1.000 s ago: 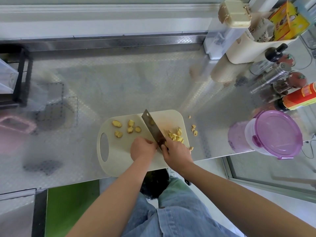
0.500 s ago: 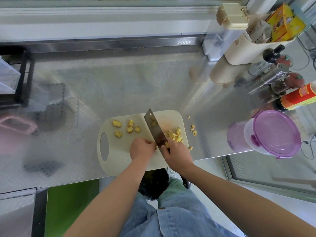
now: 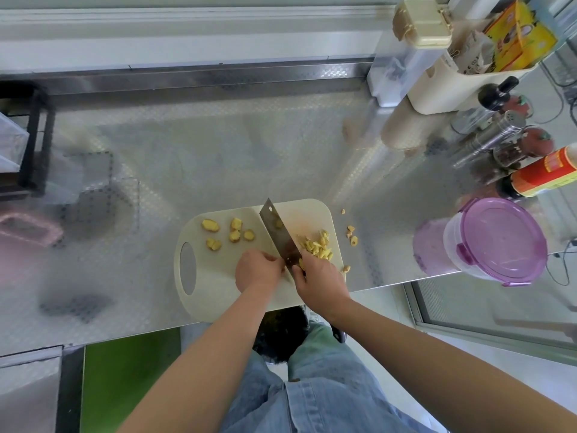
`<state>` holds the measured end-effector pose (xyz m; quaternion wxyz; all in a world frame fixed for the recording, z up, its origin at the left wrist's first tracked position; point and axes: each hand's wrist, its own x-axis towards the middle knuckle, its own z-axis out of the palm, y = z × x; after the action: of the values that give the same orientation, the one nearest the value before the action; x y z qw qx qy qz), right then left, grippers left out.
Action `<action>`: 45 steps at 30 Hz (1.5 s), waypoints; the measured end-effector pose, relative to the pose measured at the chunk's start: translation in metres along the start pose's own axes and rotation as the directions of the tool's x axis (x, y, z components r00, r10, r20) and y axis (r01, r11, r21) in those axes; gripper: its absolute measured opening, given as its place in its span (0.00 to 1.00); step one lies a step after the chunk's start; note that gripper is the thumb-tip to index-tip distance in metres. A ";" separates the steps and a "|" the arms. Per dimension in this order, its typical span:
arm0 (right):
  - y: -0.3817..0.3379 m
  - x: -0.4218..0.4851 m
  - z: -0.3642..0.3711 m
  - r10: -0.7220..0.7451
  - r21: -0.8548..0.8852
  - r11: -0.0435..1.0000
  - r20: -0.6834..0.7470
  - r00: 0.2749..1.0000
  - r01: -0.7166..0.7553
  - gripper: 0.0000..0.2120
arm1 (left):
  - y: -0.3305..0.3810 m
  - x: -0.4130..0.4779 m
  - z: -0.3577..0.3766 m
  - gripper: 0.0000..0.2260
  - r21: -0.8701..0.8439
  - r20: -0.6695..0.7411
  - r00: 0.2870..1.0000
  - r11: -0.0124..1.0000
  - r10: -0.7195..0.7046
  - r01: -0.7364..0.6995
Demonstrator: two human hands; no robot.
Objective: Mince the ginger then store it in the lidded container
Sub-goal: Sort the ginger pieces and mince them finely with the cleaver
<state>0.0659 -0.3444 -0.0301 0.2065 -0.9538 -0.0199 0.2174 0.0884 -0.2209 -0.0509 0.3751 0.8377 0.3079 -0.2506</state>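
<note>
A cream cutting board (image 3: pixel 218 295) lies at the counter's front edge. Several thick ginger slices (image 3: pixel 229 233) sit on its left half, and a pile of chopped ginger (image 3: pixel 315 246) lies on its right half. My right hand (image 3: pixel 320 279) grips the handle of a cleaver (image 3: pixel 278 234), whose blade stands edge-down between the two heaps. My left hand (image 3: pixel 257 270) is curled just left of the blade, fingertips at the steel; whatever it pins is hidden. The lidded container (image 3: pixel 496 240), clear with a purple lid, stands closed at the right.
A few ginger bits (image 3: pixel 351 234) lie on the steel counter (image 3: pixel 187 157) right of the board. Sauce bottles (image 3: pixel 543 173), shakers (image 3: pixel 490 135) and a cream caddy (image 3: pixel 437 79) crowd the back right. A black rack (image 3: pixel 28 135) and a pink item (image 3: pixel 28 229) sit at the left.
The cleaver has kept its place between the heaps, with small up-and-down shifts of blade and right hand. My left hand stays beside the blade.
</note>
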 end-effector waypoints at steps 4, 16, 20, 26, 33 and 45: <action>-0.004 0.007 0.001 0.018 0.011 1.000 -0.015 1.000 -0.018 0.10 | 0.002 -0.002 -0.002 0.07 0.005 0.001 1.000 1.000 -0.013 0.013; -0.006 0.003 -0.001 0.008 0.176 0.984 -0.043 0.999 0.000 0.10 | -0.017 -0.006 -0.012 0.14 -0.039 -0.098 0.987 0.990 0.131 -0.135; -0.007 -0.002 0.004 0.046 0.149 0.988 -0.026 0.999 -0.042 0.10 | -0.024 -0.009 -0.016 0.13 -0.017 -0.163 0.975 0.987 0.153 -0.158; 0.011 0.005 -0.014 0.176 0.233 0.961 -0.098 0.980 -0.149 0.14 | -0.016 -0.012 -0.032 0.05 0.182 -0.340 0.884 0.945 0.319 -0.271; 0.006 0.007 -0.016 0.111 0.264 0.960 -0.057 0.992 -0.092 0.09 | -0.002 0.026 -0.049 0.03 0.691 -0.285 0.750 0.670 0.597 -0.270; 0.010 0.014 -0.019 0.104 0.279 0.956 -0.034 0.994 -0.091 0.10 | 0.005 0.040 -0.049 0.05 0.755 -0.205 0.713 0.572 0.671 -0.321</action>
<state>0.0866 -0.3591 -0.0240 0.3275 -0.9203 0.0628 0.2047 0.1280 -0.1717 -0.0453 0.0161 0.9996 0.0199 -0.0118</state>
